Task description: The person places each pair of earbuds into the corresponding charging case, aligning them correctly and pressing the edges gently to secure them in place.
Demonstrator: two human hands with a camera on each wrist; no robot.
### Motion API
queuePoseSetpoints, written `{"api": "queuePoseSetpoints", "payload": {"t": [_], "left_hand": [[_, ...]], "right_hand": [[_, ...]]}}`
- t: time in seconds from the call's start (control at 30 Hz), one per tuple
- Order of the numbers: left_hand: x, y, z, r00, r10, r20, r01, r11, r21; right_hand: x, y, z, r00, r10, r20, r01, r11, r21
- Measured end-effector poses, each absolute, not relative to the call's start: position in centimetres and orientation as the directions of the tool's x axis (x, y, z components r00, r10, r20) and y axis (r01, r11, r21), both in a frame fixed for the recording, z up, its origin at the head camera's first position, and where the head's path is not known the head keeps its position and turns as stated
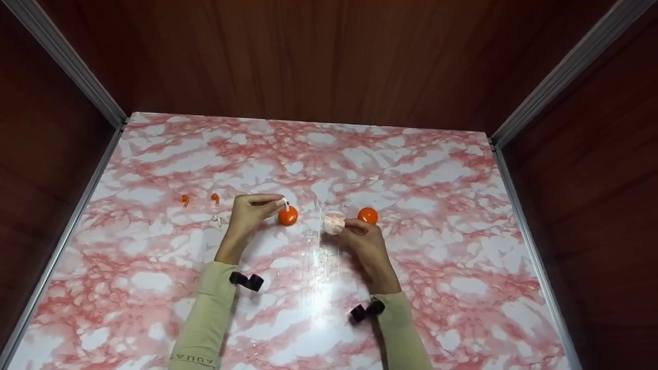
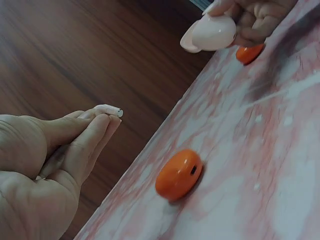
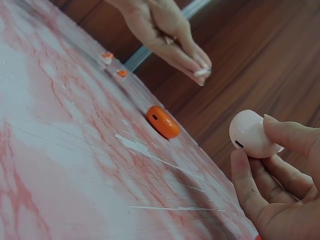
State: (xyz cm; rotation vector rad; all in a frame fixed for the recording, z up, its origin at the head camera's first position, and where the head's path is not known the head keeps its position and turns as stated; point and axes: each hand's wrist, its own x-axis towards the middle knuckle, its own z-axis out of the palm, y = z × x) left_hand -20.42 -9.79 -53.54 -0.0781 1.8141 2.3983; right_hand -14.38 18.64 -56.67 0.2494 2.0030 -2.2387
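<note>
My left hand (image 1: 248, 213) pinches a white earbud (image 2: 108, 109) between thumb and fingertips, its stem end pointing outward. In my right hand (image 1: 366, 245) is a pale pink earbud case (image 3: 252, 134), gripped between thumb and fingers. Its lid (image 2: 189, 39) stands open in the left wrist view, and a dark port shows on its underside in the right wrist view. Whether anything sits inside the case I cannot tell. An orange earbud case (image 1: 288, 216) lies just below the left fingertips on the table. Another orange case (image 1: 367, 216) rests beside the right hand's knuckles.
Two orange earbuds (image 1: 185, 200) (image 1: 215, 199) lie apart at the left of the marbled table (image 1: 432, 174). A small pale earbud (image 1: 218, 221) sits near the left wrist, hard to make out. Dark wood panels (image 1: 308, 61) wall in the back and sides.
</note>
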Motion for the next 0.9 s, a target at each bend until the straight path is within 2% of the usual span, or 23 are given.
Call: {"api": "queuePoseSetpoints", "payload": {"t": [0.23,0.37,0.67,0.9], "left_hand": [[-20.2,-7.8,-53.8,-0.981,0.145,-0.128,-0.157,-0.203,0.966],[-20.0,-6.6,-54.0,-0.968,0.215,-0.13,-0.18,-0.231,0.956],[-19.9,-4.3,-54.0,-0.952,0.275,-0.132,-0.222,-0.327,0.919],[-19.9,-3.1,-54.0,-0.954,0.287,-0.093,-0.185,-0.312,0.932]], "right_hand": [[-14.2,18.5,-56.9,-0.968,0.023,-0.251,0.248,-0.095,-0.964],[-14.2,18.3,-57.0,-0.969,0.026,-0.245,0.242,-0.084,-0.967],[-14.2,18.7,-57.0,-0.973,0.0,-0.23,0.23,-0.057,-0.972],[-14.4,18.8,-56.8,-0.977,0.025,-0.212,0.21,-0.067,-0.975]]}}
